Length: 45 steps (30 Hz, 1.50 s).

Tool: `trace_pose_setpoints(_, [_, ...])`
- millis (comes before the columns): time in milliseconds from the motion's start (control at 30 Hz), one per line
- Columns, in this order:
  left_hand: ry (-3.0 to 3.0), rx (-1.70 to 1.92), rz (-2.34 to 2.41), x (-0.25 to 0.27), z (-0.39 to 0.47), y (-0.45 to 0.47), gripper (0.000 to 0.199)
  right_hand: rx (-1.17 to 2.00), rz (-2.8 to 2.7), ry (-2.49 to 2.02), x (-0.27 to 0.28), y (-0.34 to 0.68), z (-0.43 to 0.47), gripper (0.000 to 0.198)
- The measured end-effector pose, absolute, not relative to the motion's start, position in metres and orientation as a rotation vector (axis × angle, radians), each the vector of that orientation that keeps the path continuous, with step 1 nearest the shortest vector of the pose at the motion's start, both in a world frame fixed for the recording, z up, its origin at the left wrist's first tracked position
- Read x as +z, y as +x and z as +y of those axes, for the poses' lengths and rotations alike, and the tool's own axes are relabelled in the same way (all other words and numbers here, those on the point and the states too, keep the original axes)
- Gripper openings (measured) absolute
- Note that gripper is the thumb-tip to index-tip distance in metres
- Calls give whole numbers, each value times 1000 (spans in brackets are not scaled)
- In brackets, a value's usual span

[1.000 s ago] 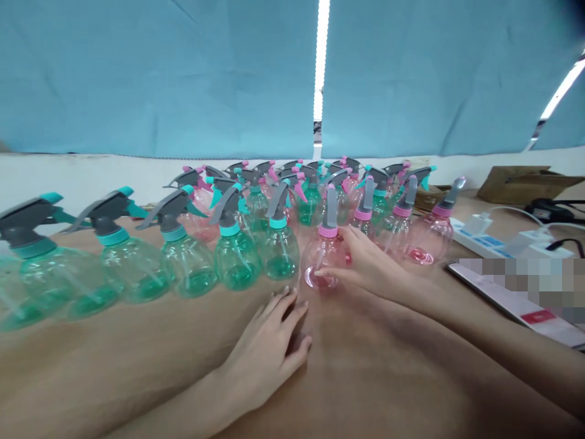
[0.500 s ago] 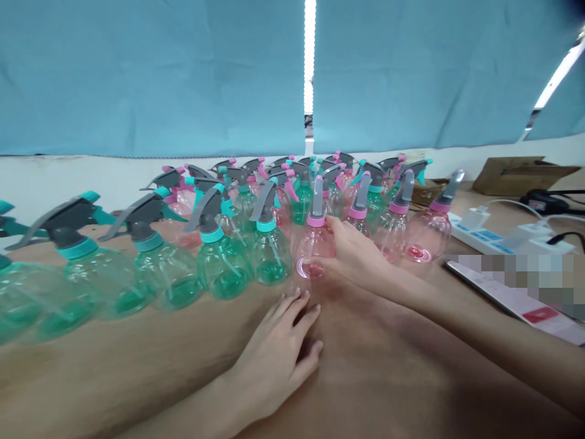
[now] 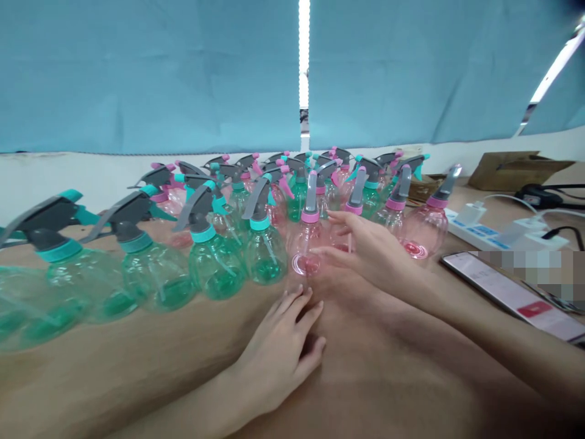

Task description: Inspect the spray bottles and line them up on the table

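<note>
Just right of a pink spray bottle point(image 3: 307, 244) in the front row, my right hand point(image 3: 365, 244) is open, its thumb and fingers apart and clear of the bottle or barely beside it. That bottle stands upright with a pink collar and a grey trigger. My left hand point(image 3: 286, 347) lies on the brown table point(image 3: 388, 366) with fingers spread, holding nothing. To the left of the pink bottle stands a green spray bottle point(image 3: 265, 253) with a turquoise collar. Another pink spray bottle point(image 3: 350, 228) is partly hidden behind my right hand.
More green spray bottles point(image 3: 217, 265) line the front left, with mixed pink and green ones behind. At the right are a pink spray bottle point(image 3: 426, 228), a phone point(image 3: 507, 292), a white power strip point(image 3: 484, 235) with plugs, and a cardboard box point(image 3: 516, 171). A blue cloth point(image 3: 183, 73) hangs behind.
My right hand has let go of the front pink spray bottle and drawn back to the right, fingers opening. The left hand stays in place. The view has shifted slightly.
</note>
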<state>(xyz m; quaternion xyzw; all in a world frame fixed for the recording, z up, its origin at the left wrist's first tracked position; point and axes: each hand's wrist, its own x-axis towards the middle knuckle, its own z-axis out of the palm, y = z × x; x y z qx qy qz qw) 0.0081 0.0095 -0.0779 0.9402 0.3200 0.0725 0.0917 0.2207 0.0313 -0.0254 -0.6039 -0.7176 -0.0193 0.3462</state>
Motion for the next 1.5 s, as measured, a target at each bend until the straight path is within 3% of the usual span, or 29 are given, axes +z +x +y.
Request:
trace_pose_setpoints(133, [2799, 212, 918, -78, 12, 17, 48, -73, -1829, -1595, -16, 246, 15, 27])
trace_pose_setpoints(233, [2814, 216, 891, -78, 15, 27, 48, -140, -1732, -1649, -16, 264, 10, 20])
trace_pose_setpoints(367, [2828, 222, 863, -79, 17, 41, 46, -162, -1631, -1732, -21, 279, 18, 27])
trace_pose_setpoints(633, [2813, 319, 803, -81, 21, 61, 42, -41, -1670, -1825, -24, 274, 50, 60])
trace_pose_setpoints(867, [2766, 345, 799, -82, 20, 63, 39, -15, -1728, -1847, -25, 269, 54, 44])
trace_pose_setpoints(1133, [2580, 582, 716, -75, 21, 62, 24, -13, -1765, -1908, -19, 273, 35, 37])
trace_pose_setpoints(1400, [2340, 884, 878, -55, 15, 65, 10, -21, -1829, -1863, -19, 274, -4, 42])
trace_pose_setpoints(1500, [2181, 996, 900, -40, 13, 73, 16, -84, -1866, -1808, -21, 269, -22, 44])
